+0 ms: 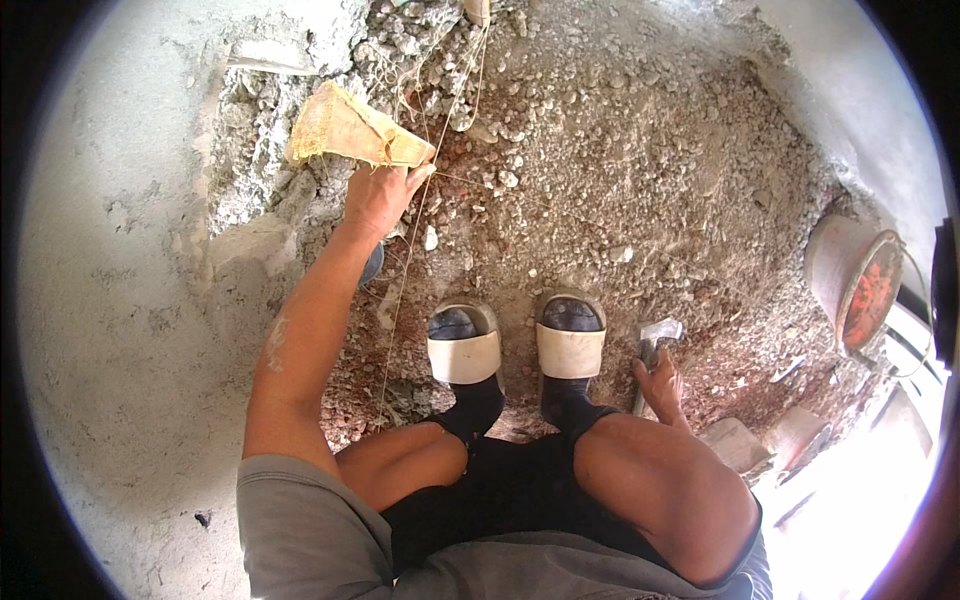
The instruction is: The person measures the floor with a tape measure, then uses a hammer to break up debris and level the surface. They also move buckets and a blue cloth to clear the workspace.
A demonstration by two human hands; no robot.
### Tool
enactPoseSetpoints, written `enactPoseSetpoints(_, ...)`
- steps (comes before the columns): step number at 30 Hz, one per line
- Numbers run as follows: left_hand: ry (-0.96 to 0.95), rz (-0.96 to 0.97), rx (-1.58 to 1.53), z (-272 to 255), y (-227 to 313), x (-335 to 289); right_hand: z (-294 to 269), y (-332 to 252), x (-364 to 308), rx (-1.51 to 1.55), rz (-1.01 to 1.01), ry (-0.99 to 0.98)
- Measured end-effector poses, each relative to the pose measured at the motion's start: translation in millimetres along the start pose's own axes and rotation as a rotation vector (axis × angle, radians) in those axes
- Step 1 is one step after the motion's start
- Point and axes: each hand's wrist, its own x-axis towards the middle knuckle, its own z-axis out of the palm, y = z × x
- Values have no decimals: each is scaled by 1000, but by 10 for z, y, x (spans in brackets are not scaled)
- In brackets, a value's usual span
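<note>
My left hand [380,200] reaches forward, closed on the narrow end of a yellow, wedge-shaped piece [350,130] with a frayed wide edge; I cannot tell its material. A thin string [403,290] runs past that hand, along the rubble toward my left foot. Low beside my right foot, my right hand [662,388] is wrapped around a hammer [657,335]. The hammer's metal head points away from me, close to the ground; its handle is partly hidden by my hand.
Loose gravel and rubble [640,180] cover the ground around my sandals [466,350]. A rough grey wall [130,250] rises at left. A bucket [850,270] with red residue inside lies tilted at right. Broken blocks [735,445] lie near my right knee. A round post [478,12] stands at the far edge.
</note>
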Motion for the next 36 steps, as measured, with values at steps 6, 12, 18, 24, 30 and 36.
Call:
enactPoseSetpoints(6, -109, 59, 37, -85, -81, 20, -60, -26, 8, -32, 4, -50)
enactPoseSetpoints(12, -381, -191, -333, -765, -195, -84, -320, 100, 42, -77, -11, -31)
enactPoseSetpoints(18, -113, 140, -93, -753, -223, -49, -456, -174, 81, -1, -219, 32)
enactPoseSetpoints(24, 307, 309, 29, -61, -67, -117, -527, -650, 161, 114, -404, 109)
enactPoseSetpoints(30, 339, 226, 17, 108, -74, -125, -447, -669, 119, 115, -341, 73)
enactPoseSetpoints(36, 467, 315, 17, 146, -92, -87, -383, -575, 89, 65, -308, 45)
